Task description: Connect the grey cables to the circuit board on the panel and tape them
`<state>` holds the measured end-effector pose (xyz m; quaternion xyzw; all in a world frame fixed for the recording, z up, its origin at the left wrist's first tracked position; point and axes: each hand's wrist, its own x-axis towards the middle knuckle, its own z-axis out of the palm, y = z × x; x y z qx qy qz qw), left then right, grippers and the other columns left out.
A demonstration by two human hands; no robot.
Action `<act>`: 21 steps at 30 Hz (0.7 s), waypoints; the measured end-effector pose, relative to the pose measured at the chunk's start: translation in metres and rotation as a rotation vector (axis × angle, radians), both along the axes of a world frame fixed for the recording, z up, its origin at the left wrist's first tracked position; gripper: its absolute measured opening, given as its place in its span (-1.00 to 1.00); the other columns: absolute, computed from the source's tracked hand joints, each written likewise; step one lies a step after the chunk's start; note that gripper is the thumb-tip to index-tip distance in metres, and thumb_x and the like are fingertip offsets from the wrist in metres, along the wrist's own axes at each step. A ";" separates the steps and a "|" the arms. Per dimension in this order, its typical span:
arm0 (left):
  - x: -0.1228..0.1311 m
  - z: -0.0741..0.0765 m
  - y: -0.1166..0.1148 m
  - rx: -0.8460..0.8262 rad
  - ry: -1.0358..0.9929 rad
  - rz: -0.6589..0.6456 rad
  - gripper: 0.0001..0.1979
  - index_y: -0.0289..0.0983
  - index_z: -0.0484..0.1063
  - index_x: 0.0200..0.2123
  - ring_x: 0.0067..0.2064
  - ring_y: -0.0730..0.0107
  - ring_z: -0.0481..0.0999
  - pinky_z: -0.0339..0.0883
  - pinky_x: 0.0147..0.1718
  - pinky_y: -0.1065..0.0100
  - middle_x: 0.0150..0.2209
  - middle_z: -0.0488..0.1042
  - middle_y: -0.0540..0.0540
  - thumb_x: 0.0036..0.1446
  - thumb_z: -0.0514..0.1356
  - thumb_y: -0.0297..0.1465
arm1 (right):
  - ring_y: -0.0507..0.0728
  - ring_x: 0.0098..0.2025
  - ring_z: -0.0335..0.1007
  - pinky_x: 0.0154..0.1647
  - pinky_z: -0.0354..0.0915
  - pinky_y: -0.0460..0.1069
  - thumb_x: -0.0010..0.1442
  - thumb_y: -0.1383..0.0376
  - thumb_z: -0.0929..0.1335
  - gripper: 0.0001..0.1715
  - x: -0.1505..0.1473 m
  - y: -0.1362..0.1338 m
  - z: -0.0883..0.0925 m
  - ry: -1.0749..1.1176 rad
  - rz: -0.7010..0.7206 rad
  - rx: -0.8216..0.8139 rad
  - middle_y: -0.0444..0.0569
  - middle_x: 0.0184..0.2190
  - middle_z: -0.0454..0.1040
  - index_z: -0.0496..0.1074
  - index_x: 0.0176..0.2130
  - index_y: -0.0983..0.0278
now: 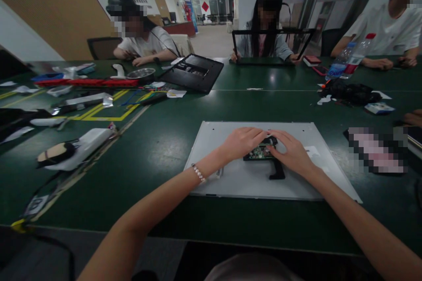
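Observation:
A light grey flat panel [227,184], like the back of a display, lies in front of me on the table. At its middle sits a green circuit board [259,153] with a black bracket [278,170] reaching toward me. My left hand [245,142] is closed over the board's left and far side, its fingertips at the far edge. Curled round the right side, my right hand [293,151] has its thumb on the board and its fingers at the far edge, close to the left fingertips. The hands hide part of the board.
Across the green table [165,140] a person holds a black frame [273,31]. A black casing [194,72] lies at the back, left of it. Bottles [358,57], black cables [351,92] and a phone [376,149] are at right. A white handheld device [79,147] lies left.

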<state>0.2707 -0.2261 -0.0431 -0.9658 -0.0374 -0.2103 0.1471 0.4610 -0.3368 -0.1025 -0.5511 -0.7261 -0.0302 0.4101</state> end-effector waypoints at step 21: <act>-0.042 -0.002 0.030 -0.050 0.083 0.291 -0.79 -0.35 0.50 -0.17 -0.19 0.27 0.55 0.42 -0.18 0.28 -0.22 0.57 -0.19 0.28 0.05 -0.51 | 0.18 -0.13 0.50 -0.07 0.38 0.08 0.32 0.33 0.25 -0.79 0.015 -0.001 0.003 -0.072 -0.170 0.048 0.02 -0.20 0.58 0.48 -0.18 0.26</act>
